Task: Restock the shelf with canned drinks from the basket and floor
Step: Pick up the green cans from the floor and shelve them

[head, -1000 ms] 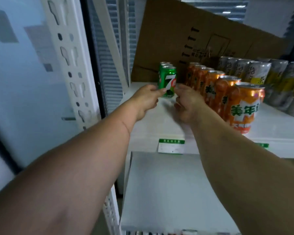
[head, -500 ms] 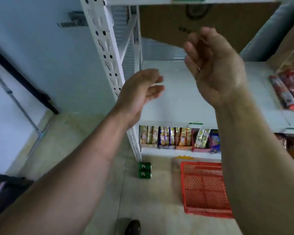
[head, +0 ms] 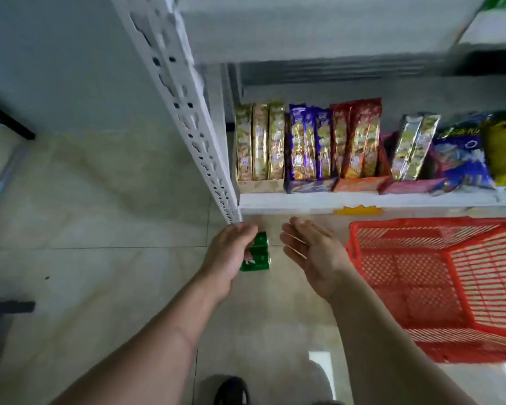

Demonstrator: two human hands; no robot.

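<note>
green cans [head: 256, 255] showing white lettering, red basket [head: 421, 287] showing a slotted mesh pattern, white shelf post [head: 187, 112] showing rows of dark punched holes, gold, blue and red snack packs [head: 307, 147] gleaming, pale beige floor tiles [head: 100, 214] shining

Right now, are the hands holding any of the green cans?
Not clearly. The right hand is open and empty. The left hand covers part of the green cans on the floor; whether it grips them cannot be told.

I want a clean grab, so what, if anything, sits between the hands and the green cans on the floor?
Nothing visible. The left hand partly overlaps the green cans in view, the right hand is open beside them, and the red basket lies off to the right.
</note>
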